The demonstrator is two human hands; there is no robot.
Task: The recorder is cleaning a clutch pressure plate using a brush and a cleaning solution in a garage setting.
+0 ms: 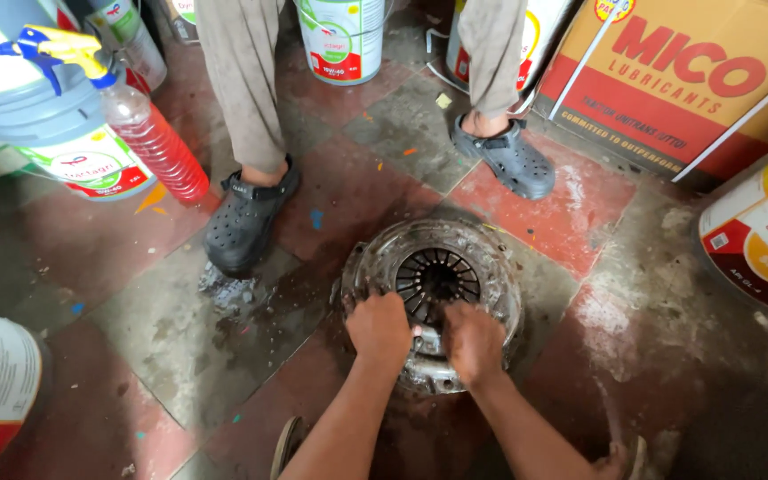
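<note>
The left hand (379, 330) and the right hand (473, 342) are seen side by side, fingers curled down on the near rim of a round, dirty metal clutch cover (433, 280), which is gripped by both. The cover is laid flat on the red and grey tiled floor (180, 347), its slotted centre left uncovered. Beyond it, another person's feet are planted in dark grey clogs (246, 218). A spray bottle of red liquid (148, 133) is leaned against a bucket at the far left, and a cardboard box (686, 80) is stood at the far right.
</note>
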